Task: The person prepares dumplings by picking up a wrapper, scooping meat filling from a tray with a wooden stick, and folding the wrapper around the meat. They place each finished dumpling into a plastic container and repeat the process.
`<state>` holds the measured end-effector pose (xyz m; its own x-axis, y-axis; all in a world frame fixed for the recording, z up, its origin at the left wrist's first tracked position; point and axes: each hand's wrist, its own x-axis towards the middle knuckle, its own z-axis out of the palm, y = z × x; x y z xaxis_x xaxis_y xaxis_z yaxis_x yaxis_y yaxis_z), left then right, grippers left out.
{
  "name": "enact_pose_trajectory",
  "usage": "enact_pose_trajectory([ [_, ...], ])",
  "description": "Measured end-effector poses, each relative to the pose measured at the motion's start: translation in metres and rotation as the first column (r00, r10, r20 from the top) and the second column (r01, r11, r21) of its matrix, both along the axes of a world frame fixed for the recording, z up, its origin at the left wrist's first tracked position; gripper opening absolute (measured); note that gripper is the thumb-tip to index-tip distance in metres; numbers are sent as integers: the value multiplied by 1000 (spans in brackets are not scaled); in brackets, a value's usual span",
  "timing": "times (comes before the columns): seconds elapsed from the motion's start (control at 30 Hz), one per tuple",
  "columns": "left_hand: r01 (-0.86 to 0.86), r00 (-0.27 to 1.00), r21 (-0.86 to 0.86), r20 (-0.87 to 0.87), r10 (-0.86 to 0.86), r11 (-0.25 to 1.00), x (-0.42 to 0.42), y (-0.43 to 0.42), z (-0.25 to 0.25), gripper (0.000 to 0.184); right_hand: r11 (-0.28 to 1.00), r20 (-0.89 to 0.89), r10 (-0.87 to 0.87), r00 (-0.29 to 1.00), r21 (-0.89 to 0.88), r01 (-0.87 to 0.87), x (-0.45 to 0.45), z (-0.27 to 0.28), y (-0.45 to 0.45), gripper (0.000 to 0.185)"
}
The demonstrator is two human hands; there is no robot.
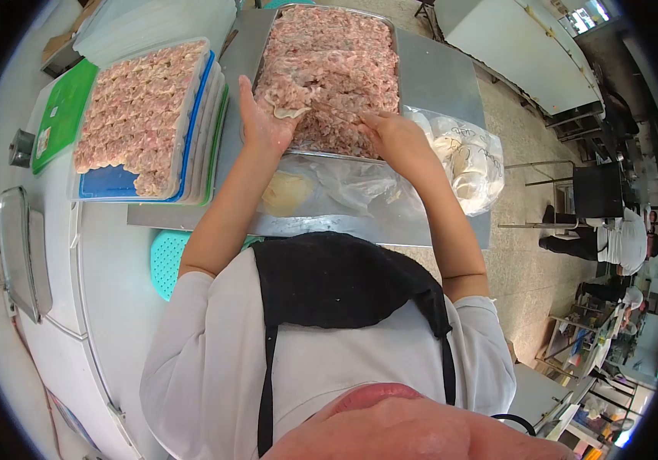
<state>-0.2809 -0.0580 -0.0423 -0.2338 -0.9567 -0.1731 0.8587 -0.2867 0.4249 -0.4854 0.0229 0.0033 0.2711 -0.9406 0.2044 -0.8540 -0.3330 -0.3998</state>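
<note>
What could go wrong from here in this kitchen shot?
The dough wrapper at the left hand might slip into the ground meat beside it. The left forearm, close to the stacked trays, might knock them. Meat at the right hand could also drop onto the nearby plastic bag.

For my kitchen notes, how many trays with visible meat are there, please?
2: the metal tray at top centre, and the top plastic tray of the stack on the left. Its lower layers may hide others.

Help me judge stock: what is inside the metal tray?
Raw ground meat spreads across the metal tray, hiding its bottom; the right hand covers the near right corner.
</note>
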Motion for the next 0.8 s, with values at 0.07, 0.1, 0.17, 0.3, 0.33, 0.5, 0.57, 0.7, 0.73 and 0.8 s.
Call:
enact_pose_trajectory([
  [0.07,-28,1000,58,5,28,998,-7,1,-6,90,999,-181,-38,983,10,41,-4,-1,5,19],
  [0.1,-43,998,70,40,40,997,-12,10,12,90,999,-98,0,995,-49,-5,-3,-16,2,18],
  [0.17,-63,995,83,78,57,995,-17,18,21,91,993,-16,50,999,-110,-51,-8,-18,3,18],
  [0.3,-71,995,106,71,64,992,-19,17,16,82,994,-248,72,966,-60,-89,-15,28,12,20],
  [0.33,-71,996,114,69,64,991,-22,17,15,76,988,-218,78,973,-117,-105,-13,31,17,20],
  [0.5,-124,989,97,-71,131,988,-32,15,2,62,943,-17,271,963,-199,-268,-40,-4,-11,23],
  [0.57,-75,987,-2,-142,74,997,-31,17,3,57,891,72,381,922,-294,-346,-63,-1,-17,25],
  [0.7,164,762,-448,623,175,879,-39,33,32,52,975,338,92,937,160,-154,-86,8,-12,36],
  [0.73,255,495,-545,783,377,799,-41,34,35,56,916,380,51,924,350,-195,-88,14,-10,39],
  [0.8,352,302,-643,766,568,680,-39,24,30,56,905,395,103,913,343,-250,-91,24,-3,39],
])
